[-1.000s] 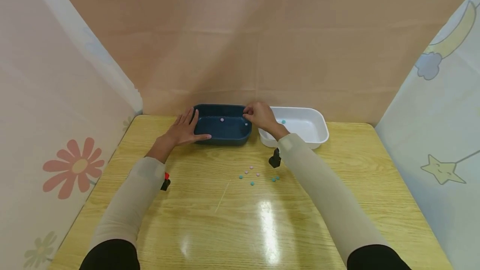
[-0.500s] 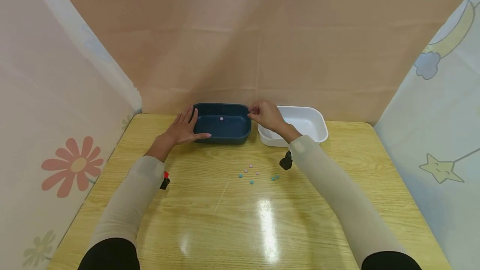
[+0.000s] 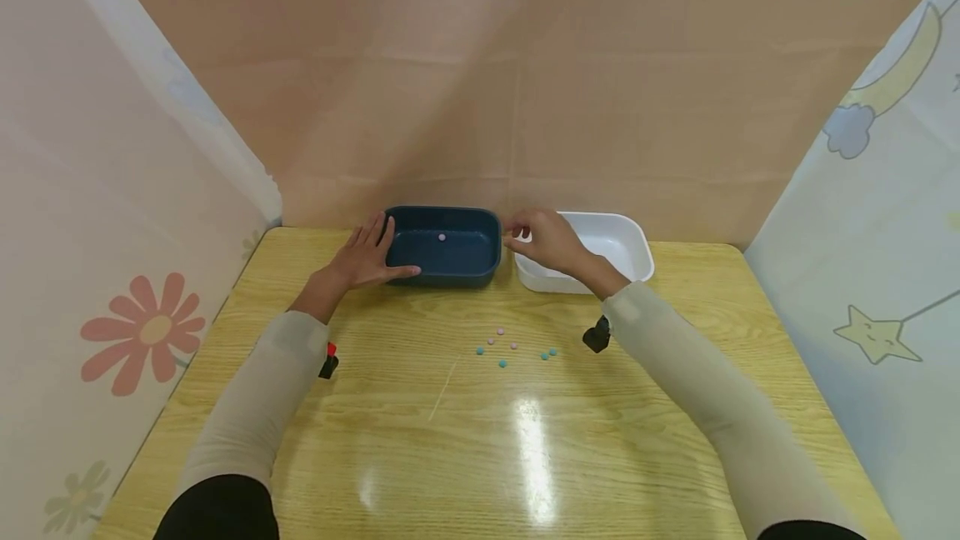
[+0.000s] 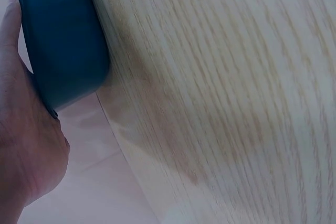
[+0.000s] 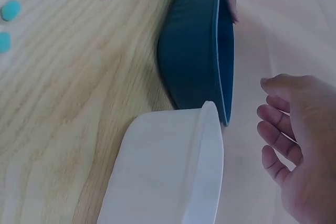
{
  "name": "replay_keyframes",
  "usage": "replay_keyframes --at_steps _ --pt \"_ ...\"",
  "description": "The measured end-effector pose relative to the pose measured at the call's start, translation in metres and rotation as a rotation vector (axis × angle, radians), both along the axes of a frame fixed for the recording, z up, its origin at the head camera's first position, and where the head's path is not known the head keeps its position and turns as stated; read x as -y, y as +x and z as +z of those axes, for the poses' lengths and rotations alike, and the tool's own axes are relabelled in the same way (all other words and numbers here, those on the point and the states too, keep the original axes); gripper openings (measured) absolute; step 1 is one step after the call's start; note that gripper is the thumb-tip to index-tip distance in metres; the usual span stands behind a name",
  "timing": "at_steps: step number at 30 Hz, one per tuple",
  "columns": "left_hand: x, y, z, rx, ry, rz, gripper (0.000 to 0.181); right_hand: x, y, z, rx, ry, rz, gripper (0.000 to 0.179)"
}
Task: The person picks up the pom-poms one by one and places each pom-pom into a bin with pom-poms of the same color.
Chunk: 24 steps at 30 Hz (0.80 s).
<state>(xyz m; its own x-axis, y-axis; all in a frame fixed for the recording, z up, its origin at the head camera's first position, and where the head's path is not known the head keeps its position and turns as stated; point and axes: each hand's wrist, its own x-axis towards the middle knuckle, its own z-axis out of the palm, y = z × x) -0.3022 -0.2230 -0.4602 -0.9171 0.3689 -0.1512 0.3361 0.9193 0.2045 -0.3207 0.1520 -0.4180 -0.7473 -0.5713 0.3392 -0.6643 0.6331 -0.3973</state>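
My left hand (image 3: 366,257) lies against the left end of a dark blue rectangular tub (image 3: 444,280), fingers spread along its rim and thumb over the front edge. One small pink ball (image 3: 442,237) shows inside that tub. My right hand (image 3: 549,240) is above the left end of a white tub (image 3: 558,284), beside the blue tub's right end. In the right wrist view its fingers (image 5: 275,121) are loosely bent, apart from the thumb, with nothing visible between them. Part of the white tub's inside is hidden by this hand.
In front of the tubs, several small pink balls (image 3: 500,331) and teal balls (image 3: 502,364) are scattered on the wooden table (image 3: 405,440). A tan backdrop (image 3: 637,107) stands behind the tubs, with patterned panels at both sides.
My right hand has moved right, from the blue tub's right end to over the white tub. A small pale ball seen below it earlier is out of sight. My left hand stays put.
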Motion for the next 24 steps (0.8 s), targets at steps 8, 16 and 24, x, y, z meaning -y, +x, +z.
replay_keyframes --at_steps 8,16,24 --pt "-0.004 0.003 0.004 -0.005 -0.039 0.011 0.12 -0.004 0.02 0.003 -0.046 0.056 0.085 0.025" --pt "-0.006 0.004 0.004 -0.002 -0.044 0.02 0.116 -0.01 0.035 0.004 -0.078 0.061 0.136 0.024" --pt "-0.005 0.003 0.005 0.01 -0.032 0.026 0.117 -0.015 0.045 -0.004 -0.054 0.039 0.191 0.021"
